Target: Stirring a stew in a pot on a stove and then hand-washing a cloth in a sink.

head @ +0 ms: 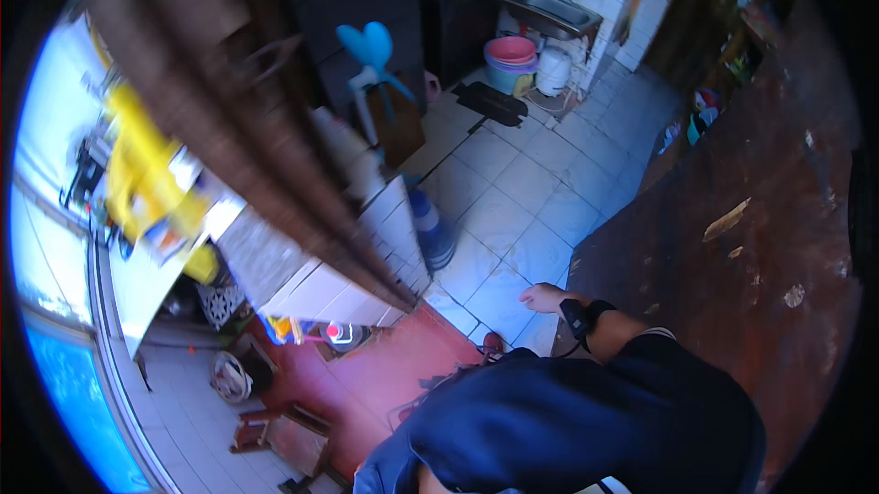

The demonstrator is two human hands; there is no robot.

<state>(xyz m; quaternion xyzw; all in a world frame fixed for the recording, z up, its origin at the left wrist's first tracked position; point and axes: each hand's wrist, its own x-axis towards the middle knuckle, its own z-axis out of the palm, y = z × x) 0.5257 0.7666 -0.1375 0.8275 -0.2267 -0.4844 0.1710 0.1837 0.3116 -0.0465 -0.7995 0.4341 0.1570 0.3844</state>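
Observation:
My right hand (542, 298) hangs over the pale floor tiles (511, 226), with a black band and small device on its wrist (580, 319). Nothing shows in it; the fingers look loosely bent, too small to tell whether apart. Its forearm lies beside a worn dark-brown door or panel (700, 274). My left hand is out of view. Below are my dark clothing (584, 411) and a reddish shoe (492, 341) near the line where red floor meets pale tiles. A blue plastic bottle-like container (431, 229) stands ahead, left of the hand.
A blurred brown wooden post or frame edge (275, 192) crosses the left side. Ahead are a metal sink (553, 10), stacked basins (510, 58), a white container (553, 71) and a dark mat (491, 102). A small wooden stool or chair (295, 439) stands lower left, near a bin (231, 377).

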